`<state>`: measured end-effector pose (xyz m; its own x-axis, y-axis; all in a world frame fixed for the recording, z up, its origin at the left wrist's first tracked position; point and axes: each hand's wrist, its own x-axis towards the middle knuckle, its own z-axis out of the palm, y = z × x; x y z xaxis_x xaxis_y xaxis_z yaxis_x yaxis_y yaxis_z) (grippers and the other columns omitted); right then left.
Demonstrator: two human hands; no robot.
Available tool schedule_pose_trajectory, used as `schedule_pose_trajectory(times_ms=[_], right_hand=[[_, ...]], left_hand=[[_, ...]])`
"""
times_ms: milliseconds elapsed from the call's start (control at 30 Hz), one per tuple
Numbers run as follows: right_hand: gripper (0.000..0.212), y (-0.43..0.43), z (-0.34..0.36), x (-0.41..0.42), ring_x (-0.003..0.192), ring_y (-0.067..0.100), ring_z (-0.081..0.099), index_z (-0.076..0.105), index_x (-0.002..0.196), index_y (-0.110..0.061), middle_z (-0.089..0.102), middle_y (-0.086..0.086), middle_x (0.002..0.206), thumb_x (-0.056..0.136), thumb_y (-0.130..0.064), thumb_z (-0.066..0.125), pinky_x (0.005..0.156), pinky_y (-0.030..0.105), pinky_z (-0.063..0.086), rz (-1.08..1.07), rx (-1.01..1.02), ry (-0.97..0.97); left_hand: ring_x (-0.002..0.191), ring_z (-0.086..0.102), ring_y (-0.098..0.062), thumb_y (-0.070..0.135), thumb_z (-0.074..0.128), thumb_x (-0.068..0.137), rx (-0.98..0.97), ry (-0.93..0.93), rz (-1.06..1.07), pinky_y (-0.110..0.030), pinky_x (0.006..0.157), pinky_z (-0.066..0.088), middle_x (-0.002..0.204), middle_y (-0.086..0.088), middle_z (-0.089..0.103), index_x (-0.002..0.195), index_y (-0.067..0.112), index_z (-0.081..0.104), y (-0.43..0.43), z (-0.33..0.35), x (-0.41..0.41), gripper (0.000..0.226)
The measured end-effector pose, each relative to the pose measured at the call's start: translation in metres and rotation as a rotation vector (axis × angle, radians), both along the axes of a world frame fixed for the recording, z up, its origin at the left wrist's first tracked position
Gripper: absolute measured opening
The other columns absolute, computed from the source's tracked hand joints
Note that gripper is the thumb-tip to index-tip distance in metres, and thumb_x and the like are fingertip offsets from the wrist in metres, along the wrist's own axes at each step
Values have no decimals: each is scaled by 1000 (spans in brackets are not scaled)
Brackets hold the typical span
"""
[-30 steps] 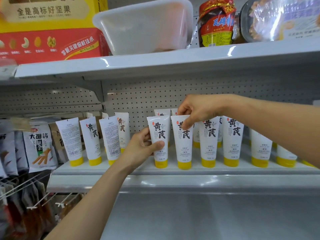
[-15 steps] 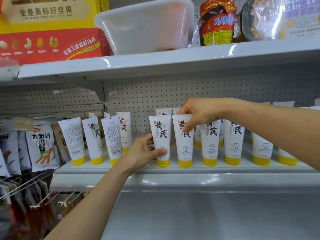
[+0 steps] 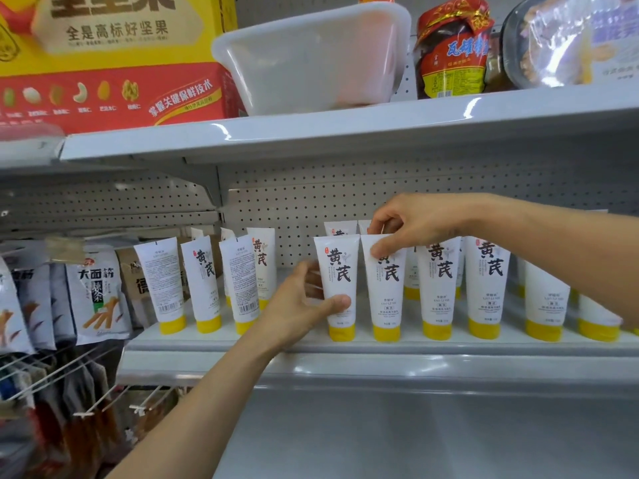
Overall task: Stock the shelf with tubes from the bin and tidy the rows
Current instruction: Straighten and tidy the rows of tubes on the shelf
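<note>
White tubes with yellow caps stand cap-down in rows on the grey middle shelf. My left hand grips one front tube near its lower half, thumb across its front. My right hand pinches the top edge of the tube beside it, to the right. More tubes continue to the right. A looser group stands at the left, some turned back to front. A white plastic bin sits on the shelf above.
A yellow and red nut box, a red jar and a wrapped tray share the upper shelf. Snack bags hang on hooks at the left. A bare grey shelf lies below.
Both hands keep their holds on the two front tubes. The view has shifted slightly, and my left thumb has slid a little lower on its tube.
</note>
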<state>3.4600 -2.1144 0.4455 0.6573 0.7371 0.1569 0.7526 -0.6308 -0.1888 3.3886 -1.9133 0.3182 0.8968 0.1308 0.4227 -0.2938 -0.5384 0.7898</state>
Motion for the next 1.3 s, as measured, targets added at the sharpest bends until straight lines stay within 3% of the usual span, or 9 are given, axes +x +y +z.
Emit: schedule_pose_trajectory(times_ms=[100, 267, 433, 533, 667, 833, 1100, 1200, 1300], right_hand=[[23, 4, 8, 0, 89, 1, 65, 68, 99, -30, 70, -17, 93, 85, -48, 64, 83, 24, 51, 15, 103, -37], [21, 21, 18, 5, 89, 1, 63, 66, 101, -28, 67, -15, 96, 88, -42, 62, 75, 16, 46, 7, 144, -66], [17, 41, 26, 17, 91, 0, 63, 67, 102, -27, 68, -17, 98, 89, -37, 63, 73, 12, 42, -17, 105, -97], [22, 54, 30, 23, 92, -4, 57, 64, 110, -29, 64, -17, 106, 90, -38, 62, 71, 9, 37, -35, 39, -131], [37, 71, 35, 42, 106, 3, 54, 58, 124, -27, 60, -13, 121, 89, -40, 62, 87, 16, 37, -39, -66, -158], [44, 86, 40, 66, 115, 8, 52, 53, 129, -24, 56, -8, 130, 89, -39, 63, 97, 21, 38, -18, -180, -139], [46, 103, 32, 98, 109, 12, 58, 54, 128, -19, 60, -5, 123, 88, -39, 66, 101, 33, 47, -19, -272, -78], [37, 112, 27, 102, 100, 10, 64, 63, 118, -17, 68, -6, 111, 86, -34, 69, 96, 33, 51, -10, -280, -12], [15, 117, 20, 107, 83, 7, 65, 68, 97, -20, 70, -8, 91, 85, -30, 70, 81, 27, 55, 5, -290, 16]], left_hand=[[90, 56, -4, 35, 73, 83, 213, -205, 196, -14, 75, 43, 98, 8, 58, 114, 25, 50, 8, 15, -13, 40], [84, 57, -1, 25, 66, 89, 455, -307, 149, -7, 70, 39, 89, 12, 63, 102, 22, 63, 42, 59, -39, 13], [85, 63, 2, 24, 62, 93, 573, -152, 119, -8, 75, 47, 92, 15, 68, 103, 24, 68, 89, 109, -40, 11], [90, 59, 9, 23, 60, 95, 602, -103, 140, 2, 71, 41, 100, 17, 67, 107, 27, 68, 114, 133, -23, 15], [92, 60, 9, 12, 62, 92, 660, 24, 96, 5, 71, 41, 102, 15, 67, 111, 24, 68, 132, 152, 16, 23], [105, 57, 6, 16, 73, 85, 765, 232, 31, 8, 73, 36, 117, 17, 64, 118, 25, 66, 146, 150, 52, 35], [87, 69, 1, 22, 77, 81, 784, 404, -133, -17, 82, 54, 93, 15, 75, 101, 17, 76, 147, 136, 83, 21], [86, 70, -1, 25, 75, 83, 818, 388, -152, -22, 85, 56, 92, 13, 76, 98, 17, 76, 147, 136, 90, 17], [86, 72, -7, 23, 73, 84, 774, 351, -177, -21, 76, 57, 89, 9, 76, 95, 16, 76, 139, 135, 100, 13]])
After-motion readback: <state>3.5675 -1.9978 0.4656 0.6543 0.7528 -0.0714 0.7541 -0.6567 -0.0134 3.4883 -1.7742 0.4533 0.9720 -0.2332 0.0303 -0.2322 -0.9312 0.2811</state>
